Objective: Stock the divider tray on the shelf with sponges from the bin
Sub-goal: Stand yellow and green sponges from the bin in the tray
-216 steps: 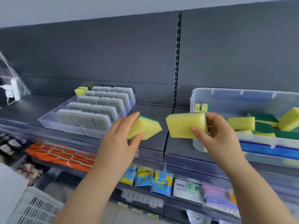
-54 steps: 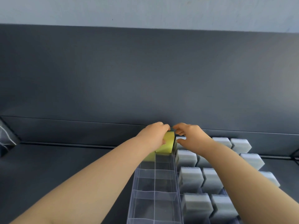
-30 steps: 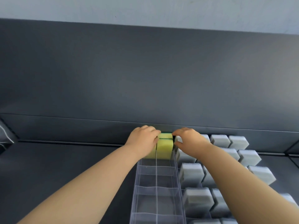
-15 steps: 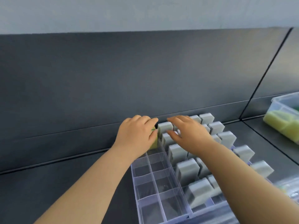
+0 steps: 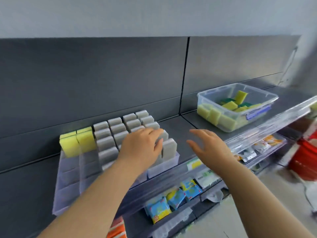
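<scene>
A: What does the shelf look like?

B: The shelf (image 5: 27, 191) is dark grey metal with a matching back panel (image 5: 96, 79) split by a vertical seam. A pale wall (image 5: 154, 14) rises above it. A clear strip runs along the shelf's front edge.

A: And the divider tray?

B: The divider tray (image 5: 68, 182) is clear plastic and sits on the left part of the shelf. Two yellow sponges (image 5: 77, 143) stand upright side by side in the back cells of its two left columns; the cells in front of them hold nothing. The columns to the right are filled with grey sponges (image 5: 109, 134), also on edge.

A: Where is the bin?

B: The bin (image 5: 264, 100) is a clear tub on the same shelf, well off to the right, past the seam. It holds a loose pile of yellow and green sponges (image 5: 229, 105).

A: The hands?

B: The left hand (image 5: 142, 148) hovers over the right side of the tray, fingers loosely spread, its grip holding nothing. The right hand (image 5: 209, 148) is in the air between tray and bin, its grip wide and bare.

A: Anything below?

B: A lower shelf carries blue and yellow packets (image 5: 171, 200) and other small packaged goods. A red bucket (image 5: 305, 158) stands on the floor at far right, blurred.
</scene>
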Demonstrator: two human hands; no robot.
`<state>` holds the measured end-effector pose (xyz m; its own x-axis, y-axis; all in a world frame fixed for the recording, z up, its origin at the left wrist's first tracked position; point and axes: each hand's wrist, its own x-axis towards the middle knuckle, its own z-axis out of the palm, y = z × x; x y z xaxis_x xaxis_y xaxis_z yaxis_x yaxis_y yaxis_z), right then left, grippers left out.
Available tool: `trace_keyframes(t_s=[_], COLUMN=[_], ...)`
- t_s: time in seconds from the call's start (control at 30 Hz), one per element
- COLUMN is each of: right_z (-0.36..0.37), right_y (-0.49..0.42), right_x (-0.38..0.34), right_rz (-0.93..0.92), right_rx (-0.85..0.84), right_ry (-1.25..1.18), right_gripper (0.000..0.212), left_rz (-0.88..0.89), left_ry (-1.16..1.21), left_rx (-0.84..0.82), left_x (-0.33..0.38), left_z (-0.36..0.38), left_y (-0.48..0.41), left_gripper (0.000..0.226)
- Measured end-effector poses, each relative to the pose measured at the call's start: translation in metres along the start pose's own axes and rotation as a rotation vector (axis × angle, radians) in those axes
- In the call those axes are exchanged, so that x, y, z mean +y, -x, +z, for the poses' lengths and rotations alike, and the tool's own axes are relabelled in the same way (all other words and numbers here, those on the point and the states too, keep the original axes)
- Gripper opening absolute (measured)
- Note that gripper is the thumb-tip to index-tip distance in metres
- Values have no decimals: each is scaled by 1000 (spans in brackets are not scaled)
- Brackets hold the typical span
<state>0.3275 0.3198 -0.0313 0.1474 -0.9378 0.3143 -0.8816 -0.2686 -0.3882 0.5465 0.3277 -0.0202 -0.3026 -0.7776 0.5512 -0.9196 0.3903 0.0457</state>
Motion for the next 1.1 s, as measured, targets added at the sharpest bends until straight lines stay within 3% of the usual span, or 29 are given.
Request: trace_keyframes(t_s=[0.13, 0.27, 0.53, 0.7, 0.9, 1.1], right_z=[-25, -34, -52, -71, -106, -156], right_y=[72, 143, 188, 160, 69, -48], right_x=[85, 162, 248, 298, 367, 424], right_rz=[130, 282, 386, 410, 362, 287], right_rx=[-129, -216, -304, -256, -181, -84], right_ry=[52, 89, 73, 67, 100, 93], right_gripper=[47, 46, 45, 44, 44, 45], left_rz=[-39, -2, 66, 49, 88, 8], left_ry=[98, 113, -28, 48, 101, 127], left_rx=[-73, -268, -403, -252, 95, 134], left_x=[98, 184, 234, 255, 270, 276], left_z=[51, 98, 152, 170, 198, 234], left_y=[10, 28, 23, -28, -134, -254], left_gripper=[35, 42, 36, 43, 34, 39])
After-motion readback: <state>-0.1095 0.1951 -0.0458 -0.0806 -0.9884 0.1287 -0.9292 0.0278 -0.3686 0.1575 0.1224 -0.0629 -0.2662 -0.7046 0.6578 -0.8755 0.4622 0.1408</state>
